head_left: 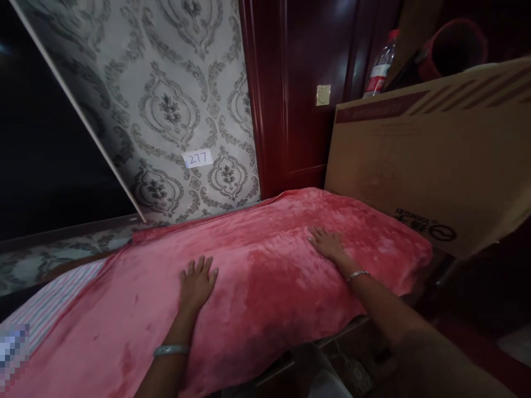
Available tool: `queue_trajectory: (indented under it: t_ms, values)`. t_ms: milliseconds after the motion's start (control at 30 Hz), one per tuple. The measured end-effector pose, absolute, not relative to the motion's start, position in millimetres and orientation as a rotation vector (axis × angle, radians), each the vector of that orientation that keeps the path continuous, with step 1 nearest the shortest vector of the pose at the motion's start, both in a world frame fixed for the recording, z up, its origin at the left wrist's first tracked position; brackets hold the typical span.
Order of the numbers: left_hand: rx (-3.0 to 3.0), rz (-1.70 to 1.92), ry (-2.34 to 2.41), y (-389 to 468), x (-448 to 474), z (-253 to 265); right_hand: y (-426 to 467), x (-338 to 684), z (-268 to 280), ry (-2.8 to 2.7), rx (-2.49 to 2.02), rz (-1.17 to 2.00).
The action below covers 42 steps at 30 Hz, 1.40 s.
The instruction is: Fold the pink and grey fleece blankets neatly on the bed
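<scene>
A pink plush blanket (274, 293) is spread over a long, low surface in front of me. My left hand (196, 284) lies flat on its middle part, fingers spread, with a pale bangle on the wrist. Farther right, my right hand (327, 243) rests palm down on the blanket, fingers extended, a thin silver bracelet on that wrist. Neither hand holds anything. The blanket looks mostly smooth, with darker brushed patches and a few soft creases. At the left a striped cloth (62, 296) shows from beneath its edge.
A large cardboard box (431, 149) stands at the right end, with a red-capped bottle (379, 69) beside its top edge. Behind are a dark red door (307, 50) and patterned wallpaper with a "277" card (198, 158). A large black screen (53, 132) fills the left side.
</scene>
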<state>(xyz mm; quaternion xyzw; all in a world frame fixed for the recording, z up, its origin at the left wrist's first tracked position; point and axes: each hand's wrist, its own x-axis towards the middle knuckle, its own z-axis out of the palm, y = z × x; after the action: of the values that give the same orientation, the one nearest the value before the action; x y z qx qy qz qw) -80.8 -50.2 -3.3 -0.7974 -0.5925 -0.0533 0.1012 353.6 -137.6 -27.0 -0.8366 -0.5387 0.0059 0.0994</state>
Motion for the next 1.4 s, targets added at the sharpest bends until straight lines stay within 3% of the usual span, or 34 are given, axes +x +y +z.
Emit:
queue_trajectory:
  t_ms: [300, 533, 767, 1033, 1233, 1400]
  values:
    - [-2.34, -0.16, -1.742, -50, -79, -4, -183, 414, -10, -1.17, -2.696, -0.001]
    - [-2.334, -0.142, -1.771, -52, -79, -4, -121, 276, -16, -1.677, -2.384, 0.037]
    - [-2.353, -0.114, -1.784, -51, -78, 0, -141, 153, -21, -2.285, -1.554, 0.12]
    - [-2.379, -0.199, -1.739, -55, -81, -2, -128, 256, -10, -1.824, -2.224, -0.015]
    - [-2.427, -0.199, -1.917, -68, -38, 16, -125, 272, -48, -1.846, -2.26, -0.206]
    - [-2.917, -0.283, -1.193, -88, 56, 3, -123, 276, -58, -1.854, -2.249, -0.26]
